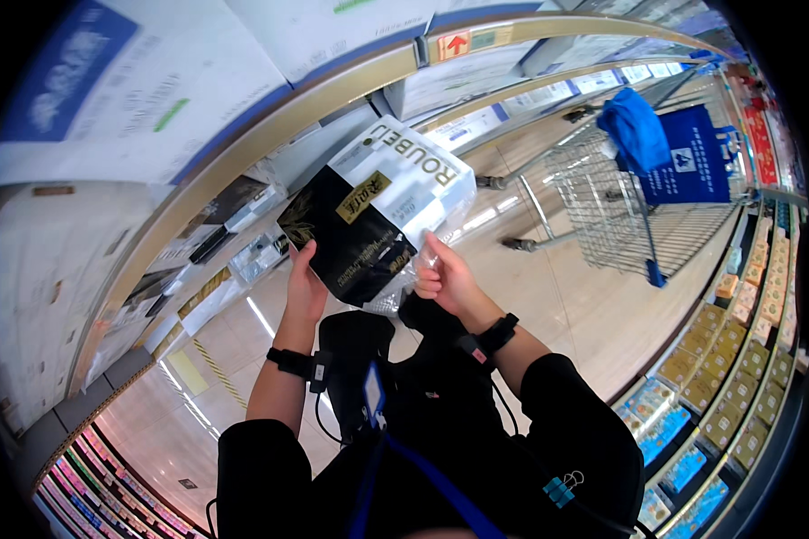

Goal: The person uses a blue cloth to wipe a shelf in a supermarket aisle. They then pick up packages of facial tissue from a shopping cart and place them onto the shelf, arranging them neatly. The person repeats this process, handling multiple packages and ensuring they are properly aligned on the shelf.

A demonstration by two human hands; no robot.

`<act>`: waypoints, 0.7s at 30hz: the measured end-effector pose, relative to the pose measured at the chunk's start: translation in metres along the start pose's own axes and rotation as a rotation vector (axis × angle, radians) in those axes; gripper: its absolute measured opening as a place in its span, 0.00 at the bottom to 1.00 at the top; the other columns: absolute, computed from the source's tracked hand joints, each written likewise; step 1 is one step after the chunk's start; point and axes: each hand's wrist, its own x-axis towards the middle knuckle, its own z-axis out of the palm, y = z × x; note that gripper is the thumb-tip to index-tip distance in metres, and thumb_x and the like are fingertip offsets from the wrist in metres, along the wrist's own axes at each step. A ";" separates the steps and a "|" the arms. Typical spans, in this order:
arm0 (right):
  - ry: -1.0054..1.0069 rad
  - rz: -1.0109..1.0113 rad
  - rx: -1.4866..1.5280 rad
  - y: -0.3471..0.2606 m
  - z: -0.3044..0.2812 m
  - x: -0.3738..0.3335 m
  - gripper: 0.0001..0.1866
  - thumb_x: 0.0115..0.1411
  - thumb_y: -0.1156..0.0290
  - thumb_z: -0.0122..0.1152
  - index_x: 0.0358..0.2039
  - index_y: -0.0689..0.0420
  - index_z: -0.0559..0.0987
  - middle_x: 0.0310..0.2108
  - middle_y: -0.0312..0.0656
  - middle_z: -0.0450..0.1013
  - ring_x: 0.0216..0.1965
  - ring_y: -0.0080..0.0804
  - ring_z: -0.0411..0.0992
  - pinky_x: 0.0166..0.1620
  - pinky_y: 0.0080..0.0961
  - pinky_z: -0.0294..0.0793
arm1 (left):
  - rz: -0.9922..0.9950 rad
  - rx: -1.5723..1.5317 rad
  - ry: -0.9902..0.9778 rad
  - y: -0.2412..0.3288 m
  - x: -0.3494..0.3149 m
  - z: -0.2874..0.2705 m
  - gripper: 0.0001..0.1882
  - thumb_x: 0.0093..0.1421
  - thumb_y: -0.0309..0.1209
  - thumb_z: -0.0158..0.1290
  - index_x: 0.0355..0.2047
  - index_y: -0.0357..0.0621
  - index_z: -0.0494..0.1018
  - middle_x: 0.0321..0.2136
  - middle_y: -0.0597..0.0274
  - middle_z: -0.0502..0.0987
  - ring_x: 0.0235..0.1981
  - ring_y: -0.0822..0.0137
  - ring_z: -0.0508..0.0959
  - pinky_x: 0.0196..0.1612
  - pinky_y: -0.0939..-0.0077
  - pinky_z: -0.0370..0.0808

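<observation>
In front of me, tilted, is a bulky plastic-wrapped tissue pack [368, 229], black on one part and white on the other, with gold lettering. My left hand [306, 286] grips its lower left corner, thumb on the black face and the other fingers hidden behind. At the lower right, my right hand [447, 277] is closed on the pack's clear wrapping, fingers curled in. The pack's underside cannot be seen.
Left and ahead rise shelves with a gold-coloured edge [351, 85] and large white cartons [180, 81]. A wire shopping cart [593, 184] stands ahead right, carrying a blue bag [688, 157] and bright blue cloth [634, 130]. Stocked shelves [710, 359] line the right side.
</observation>
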 end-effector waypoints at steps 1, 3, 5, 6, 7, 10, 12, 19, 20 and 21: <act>-0.021 -0.001 -0.021 0.002 -0.016 0.014 0.21 0.67 0.47 0.51 0.24 0.47 0.64 0.15 0.27 0.53 0.14 0.18 0.50 0.19 0.18 0.49 | 0.058 0.065 0.019 -0.006 0.007 -0.001 0.33 0.63 0.32 0.53 0.66 0.48 0.54 0.61 0.63 0.65 0.61 0.63 0.65 0.64 0.64 0.61; -0.023 -0.001 -0.115 0.008 -0.052 0.047 0.22 0.69 0.44 0.45 0.26 0.47 0.64 0.16 0.28 0.54 0.15 0.17 0.51 0.19 0.17 0.50 | 0.156 0.194 0.013 -0.012 0.029 -0.014 0.37 0.63 0.31 0.53 0.69 0.49 0.48 0.64 0.63 0.60 0.64 0.64 0.61 0.66 0.65 0.58; -0.007 0.010 -0.167 0.011 -0.078 0.075 0.23 0.70 0.44 0.42 0.25 0.48 0.64 0.17 0.28 0.55 0.15 0.17 0.51 0.20 0.17 0.52 | 0.235 0.301 -0.043 -0.021 0.056 -0.035 0.41 0.63 0.30 0.52 0.71 0.50 0.42 0.66 0.62 0.56 0.66 0.65 0.57 0.67 0.66 0.55; -0.069 0.003 -0.206 0.015 -0.091 0.089 0.23 0.70 0.45 0.43 0.25 0.48 0.64 0.17 0.29 0.56 0.15 0.18 0.52 0.20 0.17 0.52 | 0.291 0.367 -0.081 -0.023 0.075 -0.053 0.41 0.62 0.28 0.51 0.71 0.48 0.42 0.65 0.60 0.58 0.66 0.63 0.58 0.67 0.66 0.53; -0.130 0.020 -0.190 0.023 -0.110 0.102 0.21 0.69 0.45 0.45 0.29 0.49 0.65 0.19 0.31 0.59 0.16 0.18 0.53 0.21 0.17 0.55 | 0.282 0.361 -0.106 -0.026 0.089 -0.068 0.41 0.62 0.28 0.51 0.71 0.48 0.42 0.65 0.60 0.58 0.66 0.63 0.58 0.67 0.66 0.53; -0.191 -0.080 -0.300 0.036 -0.132 0.133 0.19 0.69 0.48 0.48 0.37 0.52 0.69 0.21 0.34 0.62 0.18 0.18 0.57 0.22 0.18 0.62 | 0.315 0.363 -0.179 -0.025 0.112 -0.081 0.39 0.63 0.28 0.49 0.70 0.46 0.43 0.65 0.58 0.59 0.65 0.62 0.59 0.68 0.67 0.54; -0.254 -0.158 -0.386 0.039 -0.145 0.157 0.20 0.69 0.47 0.48 0.41 0.53 0.70 0.22 0.34 0.63 0.18 0.18 0.57 0.22 0.18 0.63 | 0.352 0.351 -0.211 -0.026 0.132 -0.097 0.37 0.64 0.30 0.49 0.70 0.46 0.45 0.65 0.58 0.59 0.65 0.61 0.60 0.67 0.69 0.54; -0.279 -0.384 -0.546 0.044 -0.135 0.198 0.26 0.68 0.46 0.50 0.44 0.60 0.72 0.26 0.44 0.75 0.23 0.28 0.73 0.22 0.20 0.70 | 0.506 1.527 0.385 0.015 0.129 -0.053 0.21 0.68 0.44 0.48 0.47 0.37 0.74 0.40 0.54 0.81 0.41 0.60 0.80 0.40 0.73 0.72; -0.236 -0.386 -0.535 0.045 -0.124 0.195 0.26 0.67 0.46 0.51 0.44 0.61 0.72 0.25 0.44 0.74 0.23 0.28 0.74 0.22 0.20 0.70 | 0.559 1.794 0.554 0.014 0.117 -0.031 0.21 0.68 0.45 0.49 0.40 0.35 0.75 0.29 0.52 0.80 0.28 0.55 0.79 0.31 0.67 0.71; -0.197 -0.392 -0.527 0.044 -0.114 0.192 0.26 0.67 0.46 0.52 0.43 0.61 0.72 0.24 0.43 0.74 0.23 0.29 0.74 0.22 0.20 0.70 | 0.781 1.981 0.583 0.011 0.113 -0.034 0.20 0.65 0.43 0.52 0.41 0.36 0.76 0.25 0.47 0.78 0.27 0.49 0.78 0.27 0.59 0.73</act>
